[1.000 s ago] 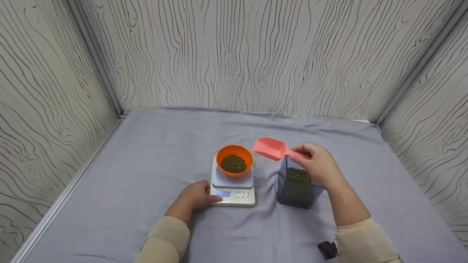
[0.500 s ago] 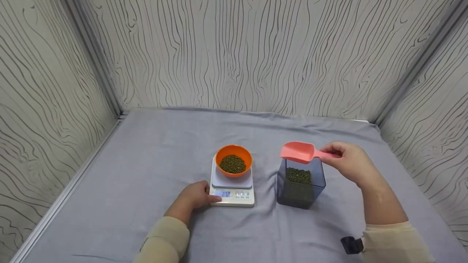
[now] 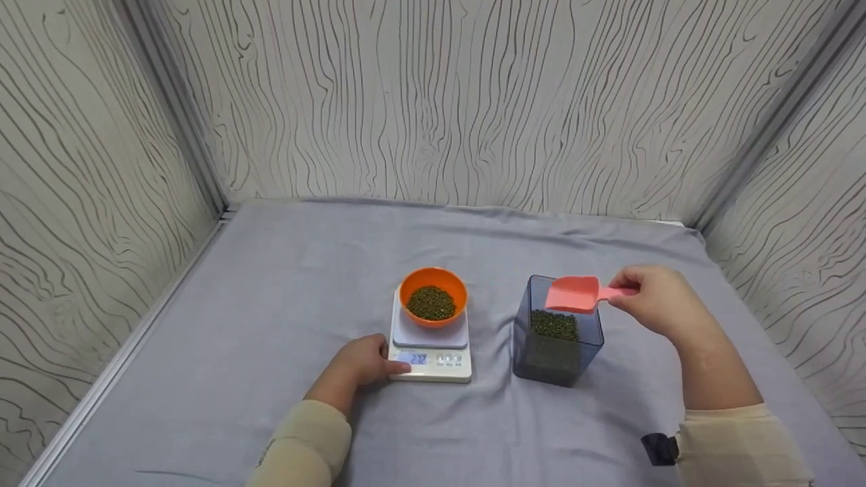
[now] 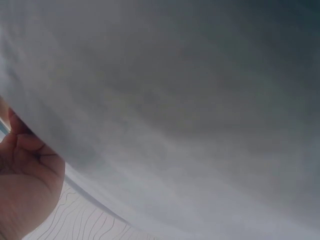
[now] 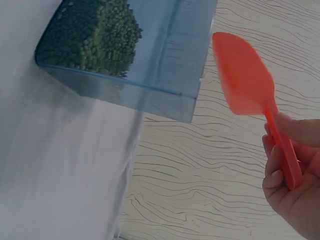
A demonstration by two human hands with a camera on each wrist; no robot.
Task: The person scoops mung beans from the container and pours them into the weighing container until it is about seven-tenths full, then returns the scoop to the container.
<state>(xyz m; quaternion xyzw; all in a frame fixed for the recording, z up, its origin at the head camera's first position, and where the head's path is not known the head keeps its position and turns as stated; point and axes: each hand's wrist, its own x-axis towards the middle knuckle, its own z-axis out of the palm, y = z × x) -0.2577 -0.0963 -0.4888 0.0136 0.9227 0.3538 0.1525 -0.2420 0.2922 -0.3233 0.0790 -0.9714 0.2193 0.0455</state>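
Note:
My right hand [image 3: 653,297] grips a pink scoop [image 3: 573,295] by its handle, the bowl over the mouth of a clear bluish container [image 3: 588,338]. Small green beans [image 3: 555,325], like mung beans, lie inside the container. The scoop [image 5: 245,75] shows no beans in its bowl. A white kitchen scale [image 3: 446,372] carries an orange bowl [image 3: 457,287] with more green beans [image 3: 431,304]. My left hand [image 3: 365,360] holds the scale's left front corner, thumb on top beside the lit display. In the left wrist view, cloth hides most of that hand [image 4: 30,175].
A grey cloth [image 3: 304,270] with folds covers the table. White wood-grain panels [image 3: 433,101] stand behind and at both sides, joined by grey corner posts. A small black object [image 3: 659,449] sits at my right sleeve.
My right hand has carried the scoop rightward from beside the orange bowl to over the container, then slightly lower, tilting it. The left hand stays on the scale.

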